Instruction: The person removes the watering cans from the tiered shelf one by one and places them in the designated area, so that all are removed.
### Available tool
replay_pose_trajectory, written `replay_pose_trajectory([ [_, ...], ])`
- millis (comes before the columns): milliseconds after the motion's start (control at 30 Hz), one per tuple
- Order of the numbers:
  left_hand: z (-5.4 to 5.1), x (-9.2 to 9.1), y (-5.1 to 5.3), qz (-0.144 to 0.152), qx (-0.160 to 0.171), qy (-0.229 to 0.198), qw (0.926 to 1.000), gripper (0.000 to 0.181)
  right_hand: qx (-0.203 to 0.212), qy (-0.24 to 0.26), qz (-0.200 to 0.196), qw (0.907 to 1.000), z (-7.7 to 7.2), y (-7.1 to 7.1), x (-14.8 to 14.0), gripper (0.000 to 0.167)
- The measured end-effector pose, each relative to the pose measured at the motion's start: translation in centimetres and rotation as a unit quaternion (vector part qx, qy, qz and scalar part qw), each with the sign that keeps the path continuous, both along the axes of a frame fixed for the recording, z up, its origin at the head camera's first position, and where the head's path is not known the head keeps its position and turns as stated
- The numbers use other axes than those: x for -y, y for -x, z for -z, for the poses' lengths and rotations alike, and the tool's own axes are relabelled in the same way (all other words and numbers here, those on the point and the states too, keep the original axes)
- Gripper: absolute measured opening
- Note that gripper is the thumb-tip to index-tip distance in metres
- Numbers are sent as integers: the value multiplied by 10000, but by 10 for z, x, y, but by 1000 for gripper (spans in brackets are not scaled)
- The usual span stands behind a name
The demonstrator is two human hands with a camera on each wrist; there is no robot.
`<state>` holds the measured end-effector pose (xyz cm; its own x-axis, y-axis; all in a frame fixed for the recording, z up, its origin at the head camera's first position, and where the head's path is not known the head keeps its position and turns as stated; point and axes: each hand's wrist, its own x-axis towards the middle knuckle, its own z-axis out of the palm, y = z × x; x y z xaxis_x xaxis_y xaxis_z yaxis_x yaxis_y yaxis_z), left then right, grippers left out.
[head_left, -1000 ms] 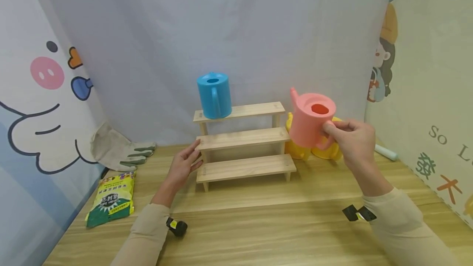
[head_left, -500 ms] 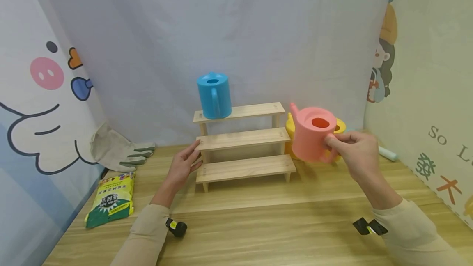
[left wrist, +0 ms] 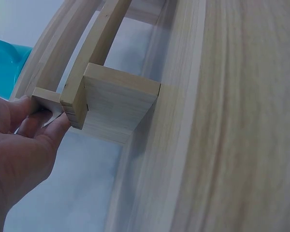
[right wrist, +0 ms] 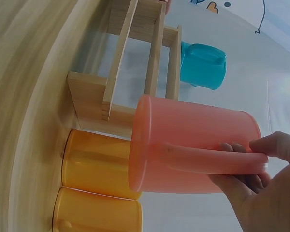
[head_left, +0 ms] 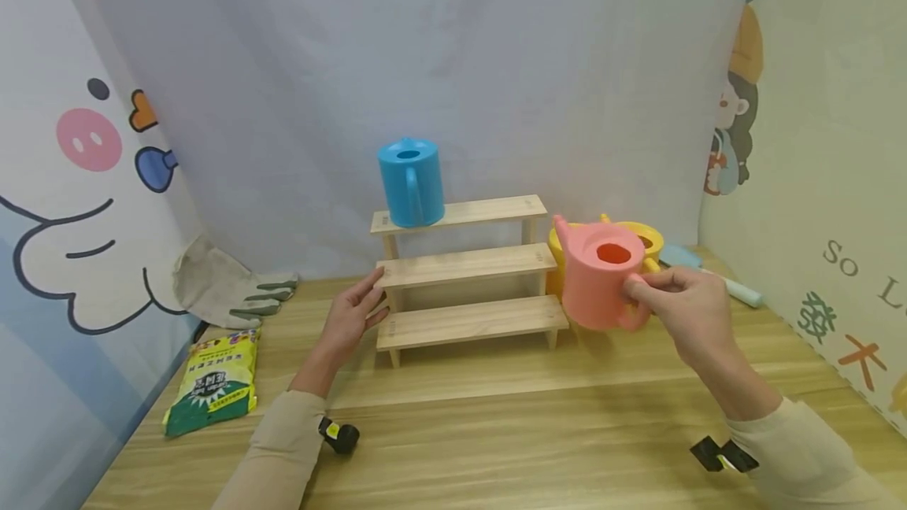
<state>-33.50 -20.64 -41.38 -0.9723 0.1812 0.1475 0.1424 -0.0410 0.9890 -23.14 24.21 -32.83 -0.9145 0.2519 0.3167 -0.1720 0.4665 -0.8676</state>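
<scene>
My right hand [head_left: 690, 305] grips the handle of a pink watering can [head_left: 598, 282], which hangs in the air right of a three-step wooden stand [head_left: 468, 266]. In the right wrist view the can [right wrist: 193, 145] covers part of the stand. With thumb and fingers my left hand [head_left: 349, 319] pinches the left end of the stand's middle step; the left wrist view shows this hand [left wrist: 26, 140] at the plank's end. A blue watering can [head_left: 412, 186] stands on the top step's left end. Two yellow watering cans [head_left: 641, 233] are partly hidden behind the pink one.
Left on the wood-grain table [head_left: 453, 447] lie a yellow-green packet [head_left: 215, 380] and pale gloves [head_left: 227, 286] with grey-green fingertips. At the right rear lies a pale blue-green tool [head_left: 740, 291], partly hidden by the hand. Printed cloth hangs around the table.
My right hand has lowered the pink watering can beside the stand, and its forearm has shifted slightly right. The left hand keeps its place on the stand.
</scene>
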Motion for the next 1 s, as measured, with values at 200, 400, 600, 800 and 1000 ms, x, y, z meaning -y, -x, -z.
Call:
replay_pose_trajectory([
  [200, 0, 0, 0, 6, -14, -24, 10000, 50, 180, -262, 143, 9994, 6, -6, 3, 41],
  [400, 2, 2, 0, -2, 5, -26, 10000, 50, 340, -306, 150, 9988, 14, -6, 5, 41],
  [600, 2, 2, -1, -2, 33, -34, 10000, 51, 318, -240, 111, 9991, 22, -6, 8, 39],
  [800, 1, 1, -2, -19, 30, -38, 10000, 50, 291, -256, 137, 9992, 24, -10, 7, 36],
  [1000, -1, -1, -1, -53, 23, -53, 10000, 50, 348, -282, 119, 9989, 23, -12, 1, 36],
])
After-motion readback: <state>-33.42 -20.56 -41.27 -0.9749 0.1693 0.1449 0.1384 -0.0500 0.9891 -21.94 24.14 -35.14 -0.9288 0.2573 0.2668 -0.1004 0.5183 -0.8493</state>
